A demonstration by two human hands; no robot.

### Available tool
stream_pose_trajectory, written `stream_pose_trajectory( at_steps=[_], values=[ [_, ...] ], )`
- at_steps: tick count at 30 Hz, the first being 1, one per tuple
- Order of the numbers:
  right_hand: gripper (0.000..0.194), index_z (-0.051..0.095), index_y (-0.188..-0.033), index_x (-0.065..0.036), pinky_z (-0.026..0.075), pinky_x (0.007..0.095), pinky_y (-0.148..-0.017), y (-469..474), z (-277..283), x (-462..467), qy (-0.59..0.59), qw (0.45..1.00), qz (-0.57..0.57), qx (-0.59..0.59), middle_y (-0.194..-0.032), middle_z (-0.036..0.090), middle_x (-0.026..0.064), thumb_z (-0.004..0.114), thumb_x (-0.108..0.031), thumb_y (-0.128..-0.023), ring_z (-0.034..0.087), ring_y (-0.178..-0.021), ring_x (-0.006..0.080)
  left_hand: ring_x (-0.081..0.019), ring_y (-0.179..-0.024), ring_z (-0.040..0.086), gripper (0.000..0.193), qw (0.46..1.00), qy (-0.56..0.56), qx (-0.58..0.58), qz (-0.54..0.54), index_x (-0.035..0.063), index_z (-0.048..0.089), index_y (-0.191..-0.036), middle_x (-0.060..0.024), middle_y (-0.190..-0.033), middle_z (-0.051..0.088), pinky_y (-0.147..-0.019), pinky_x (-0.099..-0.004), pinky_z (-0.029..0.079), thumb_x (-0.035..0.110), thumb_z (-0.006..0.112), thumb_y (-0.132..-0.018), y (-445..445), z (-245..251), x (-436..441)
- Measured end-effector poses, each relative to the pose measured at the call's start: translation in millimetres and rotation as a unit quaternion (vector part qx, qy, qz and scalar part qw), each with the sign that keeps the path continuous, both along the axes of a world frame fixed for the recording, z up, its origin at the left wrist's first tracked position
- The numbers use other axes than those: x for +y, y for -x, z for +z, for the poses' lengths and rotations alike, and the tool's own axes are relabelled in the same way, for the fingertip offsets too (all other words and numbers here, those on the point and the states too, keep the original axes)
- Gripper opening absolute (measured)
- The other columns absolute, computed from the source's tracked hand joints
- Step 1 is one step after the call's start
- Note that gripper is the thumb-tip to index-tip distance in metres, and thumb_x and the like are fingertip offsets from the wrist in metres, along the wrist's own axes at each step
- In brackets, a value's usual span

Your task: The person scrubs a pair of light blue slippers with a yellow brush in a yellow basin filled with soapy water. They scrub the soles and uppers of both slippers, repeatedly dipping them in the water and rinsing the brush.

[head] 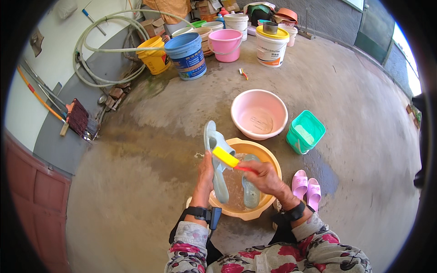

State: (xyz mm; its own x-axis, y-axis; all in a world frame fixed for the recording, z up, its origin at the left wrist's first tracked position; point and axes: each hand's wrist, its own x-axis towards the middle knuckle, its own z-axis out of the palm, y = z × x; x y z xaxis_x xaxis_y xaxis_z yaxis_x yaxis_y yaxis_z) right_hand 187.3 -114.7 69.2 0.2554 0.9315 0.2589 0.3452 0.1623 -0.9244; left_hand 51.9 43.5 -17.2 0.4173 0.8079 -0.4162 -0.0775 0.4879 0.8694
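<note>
My left hand (205, 172) grips a grey-blue plastic slide sandal (220, 182) by its side, holding it up over the left part of an orange basin (273, 160). In my right hand (268, 179) is a scrubbing brush (226, 157) with a yellow head and red handle; the head lies against or just over the sandal's strap, and its bristles are hidden. A second grey-blue sandal (251, 194) lies in the murky water of the basin, partly covered by my right hand.
Beyond the basin stand a pink basin (259, 111) and a green square bucket (305, 131). Pink slippers (299, 182) sit to the right. A small brush (243, 73) lies farther off, before a blue bucket (187, 56), a pink bucket (225, 44) and a yellow-lidded bucket (271, 47).
</note>
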Motion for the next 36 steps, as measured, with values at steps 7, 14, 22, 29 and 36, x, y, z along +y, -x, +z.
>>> stream_pose_trajectory(
  at_steps=[7, 14, 22, 29, 36],
  values=[
    [0.022, 0.065, -0.1, -0.006, 0.046, 0.0416, -0.055, -6.2, -33.2, 9.7, -0.064, 0.974, -0.114, -0.185, -0.071, 0.06, 0.0169, 0.057, -0.002, -0.079, 0.059, -0.064, 0.0355, -0.0169, -0.093, 0.057, 0.06, 0.99, -0.082, 0.099, -0.058, -0.0014, 0.052, -0.121, -0.0107, -0.11, 0.058, -0.08, -0.0322, 0.048, 0.051, 0.041, -0.095, -16.3, 5.8, -20.0],
    [0.022, 0.064, -0.1, -0.005, 0.047, 0.0448, -0.056, -28.3, -41.7, 14.6, -0.057, 0.964, -0.191, -0.177, -0.072, 0.061, 0.0189, 0.057, -0.004, -0.08, 0.06, -0.064, 0.0367, -0.0164, -0.107, 0.052, 0.051, 0.975, -0.102, 0.068, -0.183, 0.0046, 0.045, -0.135, -0.0106, -0.121, 0.056, -0.091, -0.0291, 0.042, 0.032, 0.055, -0.093, -21.7, 12.5, -43.5],
    [0.022, 0.064, -0.101, 0.002, 0.052, 0.0352, -0.061, -50.8, -43.8, 21.3, -0.042, 0.944, -0.289, -0.153, -0.088, 0.065, 0.0219, 0.058, -0.001, -0.08, 0.066, -0.071, 0.0298, -0.0158, -0.114, 0.049, 0.058, 0.95, -0.163, -0.006, -0.264, 0.0045, 0.042, -0.137, -0.0097, -0.126, 0.054, -0.096, -0.0287, 0.039, 0.027, 0.063, -0.088, -19.9, 10.7, -56.7],
    [0.024, 0.062, -0.104, -0.002, 0.05, 0.0428, -0.058, -29.1, -38.9, 17.7, -0.073, 0.962, -0.224, -0.136, -0.078, 0.063, 0.0223, 0.058, -0.005, -0.08, 0.063, -0.068, 0.0364, -0.0124, -0.1, 0.054, 0.058, 0.964, -0.166, 0.001, -0.207, 0.0031, 0.042, -0.137, -0.0052, -0.118, 0.057, -0.087, -0.0256, 0.043, 0.024, 0.063, -0.087, -15.4, 13.5, -45.7],
    [0.024, 0.06, -0.104, -0.001, 0.048, 0.0464, -0.059, -12.0, -30.3, 8.4, -0.064, 0.971, -0.175, -0.151, -0.076, 0.061, 0.0232, 0.058, -0.007, -0.08, 0.06, -0.069, 0.0396, -0.0095, -0.086, 0.057, 0.057, 0.977, -0.153, -0.009, -0.151, 0.0044, 0.042, -0.137, -0.0048, -0.107, 0.061, -0.079, -0.0244, 0.046, 0.023, 0.063, -0.088, -14.3, 11.8, -36.9]
  ],
)
